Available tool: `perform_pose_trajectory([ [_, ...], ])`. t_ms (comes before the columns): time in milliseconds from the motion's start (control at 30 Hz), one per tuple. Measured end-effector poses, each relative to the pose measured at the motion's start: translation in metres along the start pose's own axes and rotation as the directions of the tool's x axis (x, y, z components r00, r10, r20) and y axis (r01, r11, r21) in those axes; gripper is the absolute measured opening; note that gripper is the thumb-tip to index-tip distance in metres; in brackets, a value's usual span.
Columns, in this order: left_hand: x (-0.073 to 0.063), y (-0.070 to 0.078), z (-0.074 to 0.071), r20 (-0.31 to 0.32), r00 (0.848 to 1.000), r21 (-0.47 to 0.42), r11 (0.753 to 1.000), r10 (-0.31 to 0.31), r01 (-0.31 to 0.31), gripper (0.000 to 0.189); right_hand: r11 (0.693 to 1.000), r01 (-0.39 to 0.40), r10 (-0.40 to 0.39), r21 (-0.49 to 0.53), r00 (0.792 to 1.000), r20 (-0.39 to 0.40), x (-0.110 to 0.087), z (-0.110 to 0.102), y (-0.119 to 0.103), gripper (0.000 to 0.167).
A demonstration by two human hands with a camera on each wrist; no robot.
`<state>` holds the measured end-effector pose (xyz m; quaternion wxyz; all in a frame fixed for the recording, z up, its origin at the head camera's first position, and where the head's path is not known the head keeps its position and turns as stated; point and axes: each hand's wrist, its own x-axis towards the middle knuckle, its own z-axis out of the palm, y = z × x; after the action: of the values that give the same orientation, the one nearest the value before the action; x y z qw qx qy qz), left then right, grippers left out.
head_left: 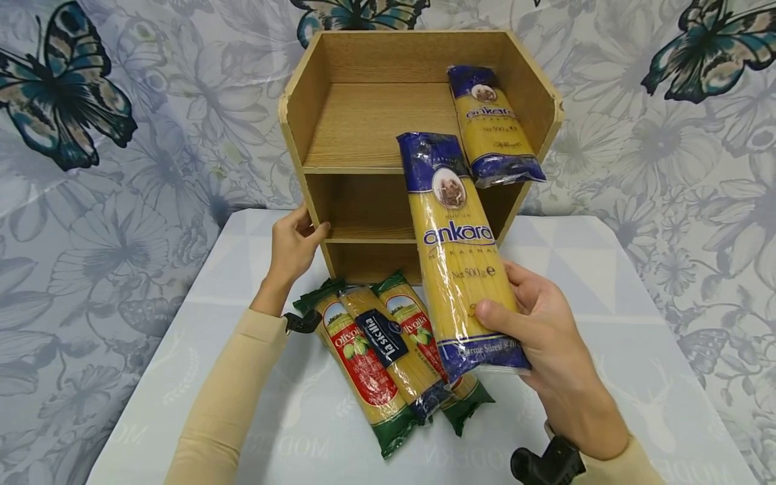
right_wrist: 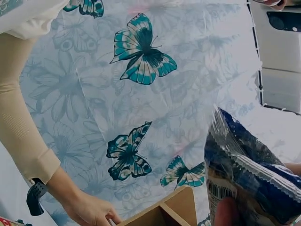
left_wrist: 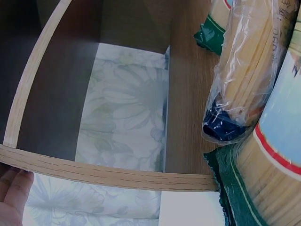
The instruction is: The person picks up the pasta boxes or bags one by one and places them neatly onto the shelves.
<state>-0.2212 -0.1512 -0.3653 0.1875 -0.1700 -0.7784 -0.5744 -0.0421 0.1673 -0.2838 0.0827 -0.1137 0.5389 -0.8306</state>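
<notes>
My right hand [head_left: 552,337] grips the lower end of a blue-and-yellow spaghetti packet [head_left: 461,256], thumb across its front. The packet is tilted, its top in front of a small wooden shelf unit [head_left: 370,124]. At the unit's left side, my left hand [head_left: 294,246] holds the panel edge, thumb at the front; some fingers are hidden behind it. A matching spaghetti packet [head_left: 497,128] leans on the top shelf at the right. In the right wrist view, the held packet's crimped blue end [right_wrist: 249,160] is close to the camera.
On the table [head_left: 291,417], before the unit, lie two green-ended spaghetti packets [head_left: 364,370] with a dark-labelled packet [head_left: 394,343] between them. Behind the unit hangs a floral backdrop [head_left: 200,114] with butterflies. The unit's lower compartments [head_left: 370,209] are partly hidden by the held packet.
</notes>
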Motion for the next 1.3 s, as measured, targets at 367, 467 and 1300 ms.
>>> perform_pose_trajectory([
  [367,0.001,0.0,0.0,-0.005,1.0,0.011,1.0,-0.003,0.003,0.048,0.997,-0.046,0.038,-0.07,0.994,-0.101,0.016,0.011,-0.002,0.061],
  [467,0.0,0.0,0.001,-0.002,1.0,0.017,1.0,-0.002,0.002,0.048,0.996,-0.044,0.034,-0.077,0.993,-0.117,0.022,0.013,-0.003,0.06],
  [1300,0.001,0.001,0.001,-0.007,1.0,0.016,1.0,-0.023,0.023,0.046,0.999,0.029,-0.027,-0.029,0.997,0.072,0.045,0.017,-0.008,0.102],
])
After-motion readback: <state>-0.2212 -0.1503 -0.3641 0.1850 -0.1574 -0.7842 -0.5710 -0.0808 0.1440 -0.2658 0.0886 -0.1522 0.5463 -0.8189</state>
